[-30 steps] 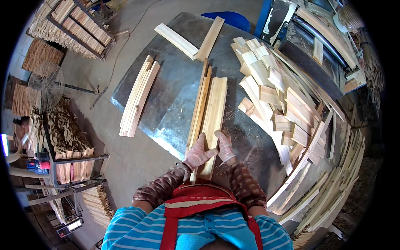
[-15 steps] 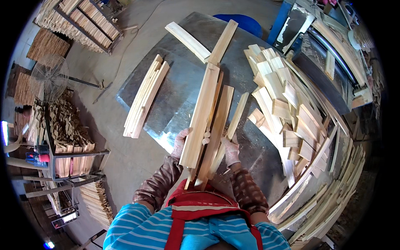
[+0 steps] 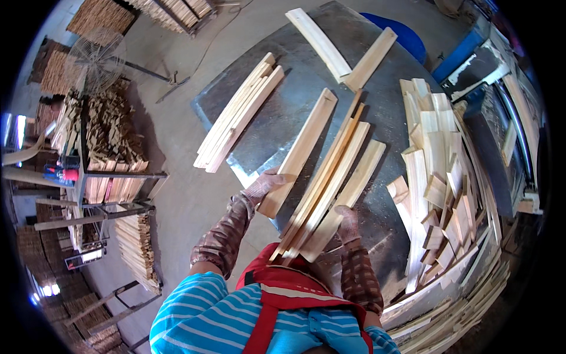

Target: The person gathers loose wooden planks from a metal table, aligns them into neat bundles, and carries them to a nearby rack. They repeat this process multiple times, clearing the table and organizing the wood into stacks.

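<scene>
My left hand (image 3: 265,184), in a pale work glove, grips a wide wooden board (image 3: 306,144) near its lower end, with fingertips over its top face. To the right, several narrower wooden strips (image 3: 321,183) lie side by side, slanting away from my apron. My right hand (image 3: 348,224), also gloved, closes on the right edge of another flat board (image 3: 351,197) next to these strips. Its fingers are partly hidden by that board. The near ends of the strips reach my red apron (image 3: 283,280).
The dark metal table (image 3: 247,138) bears a bundle of strips (image 3: 239,115) at left and two boards (image 3: 318,44) (image 3: 371,59) meeting at the far end. A heap of short boards (image 3: 436,153) lies at right, near a machine (image 3: 501,124). A fan (image 3: 94,62) and wood racks stand left.
My left hand has moved its board leftward, off the other strips. The board at my right hand now lies flatter beside them. The whole view has swung, shifting the table rightward.
</scene>
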A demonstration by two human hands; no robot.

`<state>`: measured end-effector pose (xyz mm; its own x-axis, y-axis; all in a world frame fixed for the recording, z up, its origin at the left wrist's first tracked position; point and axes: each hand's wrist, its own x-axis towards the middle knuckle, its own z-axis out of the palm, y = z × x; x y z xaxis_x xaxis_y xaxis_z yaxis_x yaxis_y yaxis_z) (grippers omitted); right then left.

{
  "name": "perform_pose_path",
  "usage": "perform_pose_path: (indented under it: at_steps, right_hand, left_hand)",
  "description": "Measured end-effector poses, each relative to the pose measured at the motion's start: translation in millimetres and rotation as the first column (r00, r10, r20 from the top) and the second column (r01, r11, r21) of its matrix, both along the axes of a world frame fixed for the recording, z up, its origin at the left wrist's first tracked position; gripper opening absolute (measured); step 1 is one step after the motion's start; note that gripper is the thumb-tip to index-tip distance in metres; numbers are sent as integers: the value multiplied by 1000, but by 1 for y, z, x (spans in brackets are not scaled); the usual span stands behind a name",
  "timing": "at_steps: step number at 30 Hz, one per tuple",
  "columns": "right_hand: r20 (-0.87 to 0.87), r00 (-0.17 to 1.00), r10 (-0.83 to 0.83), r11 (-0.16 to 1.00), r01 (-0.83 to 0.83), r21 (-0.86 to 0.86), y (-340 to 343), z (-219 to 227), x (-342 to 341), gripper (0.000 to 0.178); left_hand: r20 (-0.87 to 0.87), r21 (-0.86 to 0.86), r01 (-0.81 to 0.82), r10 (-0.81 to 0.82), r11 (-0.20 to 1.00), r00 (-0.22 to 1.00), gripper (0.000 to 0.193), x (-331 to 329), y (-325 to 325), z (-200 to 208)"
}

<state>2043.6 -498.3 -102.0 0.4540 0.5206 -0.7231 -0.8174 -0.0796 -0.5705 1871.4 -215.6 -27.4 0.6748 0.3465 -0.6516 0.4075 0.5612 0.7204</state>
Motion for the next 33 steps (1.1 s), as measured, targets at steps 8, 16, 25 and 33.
perform_pose_path:
  at_steps: [8, 16, 25, 33]
  right_hand:
    - [312, 833, 457, 794, -224, -565, 47, 40, -2, 74]
    - [364, 783, 505, 825, -313, -470, 16, 29, -9, 44]
    - [517, 680, 521, 851, -460, -253, 34, 28, -25, 62]
    - [501, 421, 756, 638, -299, -710, 54, 31, -43, 81]
  left_hand:
    - [-355, 725, 138, 194, 674, 915, 46, -21, 32, -5]
    - [-573, 811, 551, 458, 198, 679, 101, -48, 157, -15]
    - [-740, 672, 622, 333, 401, 585, 92, -24, 178, 24]
    - [-691, 722, 610, 376, 327, 617, 88, -27, 165, 20]
